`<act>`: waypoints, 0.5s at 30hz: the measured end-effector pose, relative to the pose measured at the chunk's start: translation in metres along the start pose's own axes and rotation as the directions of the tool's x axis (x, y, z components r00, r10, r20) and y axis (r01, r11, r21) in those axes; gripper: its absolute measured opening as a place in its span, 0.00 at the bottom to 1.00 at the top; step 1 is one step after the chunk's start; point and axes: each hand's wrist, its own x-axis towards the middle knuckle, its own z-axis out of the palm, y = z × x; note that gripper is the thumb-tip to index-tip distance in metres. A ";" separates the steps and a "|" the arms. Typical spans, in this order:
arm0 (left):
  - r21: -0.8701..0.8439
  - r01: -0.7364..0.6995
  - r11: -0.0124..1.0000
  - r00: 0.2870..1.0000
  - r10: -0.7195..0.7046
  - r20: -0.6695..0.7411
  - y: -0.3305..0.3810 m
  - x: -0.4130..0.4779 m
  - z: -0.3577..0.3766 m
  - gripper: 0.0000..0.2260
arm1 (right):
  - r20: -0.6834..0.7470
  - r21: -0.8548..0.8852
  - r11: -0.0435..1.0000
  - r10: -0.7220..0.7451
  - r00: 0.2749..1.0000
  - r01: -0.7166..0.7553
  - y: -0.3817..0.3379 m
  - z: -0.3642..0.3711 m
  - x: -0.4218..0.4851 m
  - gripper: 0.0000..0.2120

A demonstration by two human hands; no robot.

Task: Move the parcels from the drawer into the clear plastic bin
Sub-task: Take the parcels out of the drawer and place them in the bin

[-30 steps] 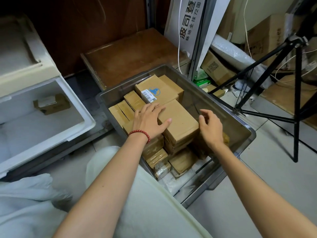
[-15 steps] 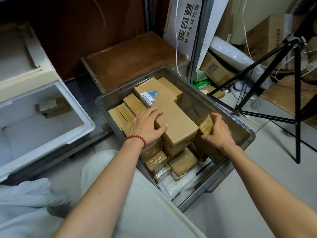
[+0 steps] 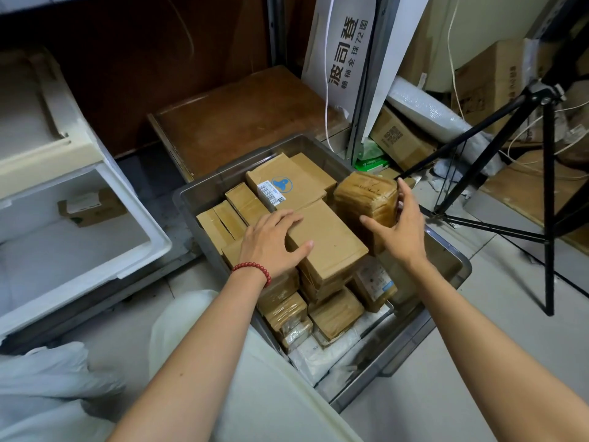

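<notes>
Right hand (image 3: 402,232) grips taped brown parcel (image 3: 366,199) (tape glossy).

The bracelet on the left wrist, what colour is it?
Red: the bracelet is a string of small red beads, shown in the head view.

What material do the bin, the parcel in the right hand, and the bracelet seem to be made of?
Bin: likely plastic, smoky and half-clear, since the floor and parcels show through its walls.
Parcel in the right hand: brown cardboard wrapped in glossy clear tape, judging by the shine and wrinkles.
Bracelet: small round red beads, smooth; whether stone, glass or plastic I cannot tell.
</notes>
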 end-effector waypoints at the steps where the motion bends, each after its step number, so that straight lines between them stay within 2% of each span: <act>1: -0.003 0.000 1.000 1.000 0.000 -0.003 0.000 -0.001 0.001 0.26 | 0.001 0.051 0.998 0.021 1.000 -0.021 -0.005 0.001 0.002 0.46; 4: 0.007 0.004 1.000 1.000 -0.004 -0.007 0.000 -0.001 0.001 0.26 | 0.073 0.065 0.995 0.073 0.995 -0.077 -0.015 0.010 0.008 0.48; 7: 0.036 0.004 0.999 1.000 -0.003 -0.018 -0.001 0.000 -0.002 0.27 | 0.118 0.020 0.986 0.161 0.980 -0.164 -0.016 0.015 0.010 0.45; 11: 0.060 0.029 0.998 0.999 -0.027 -0.027 -0.005 -0.003 -0.009 0.27 | 0.104 -0.116 0.980 0.175 0.979 -0.163 -0.014 0.014 0.008 0.43; 15: 0.078 0.065 0.995 0.996 -0.060 -0.071 -0.012 -0.008 -0.025 0.26 | 0.111 -0.173 0.973 0.174 0.978 -0.154 -0.022 0.012 0.009 0.44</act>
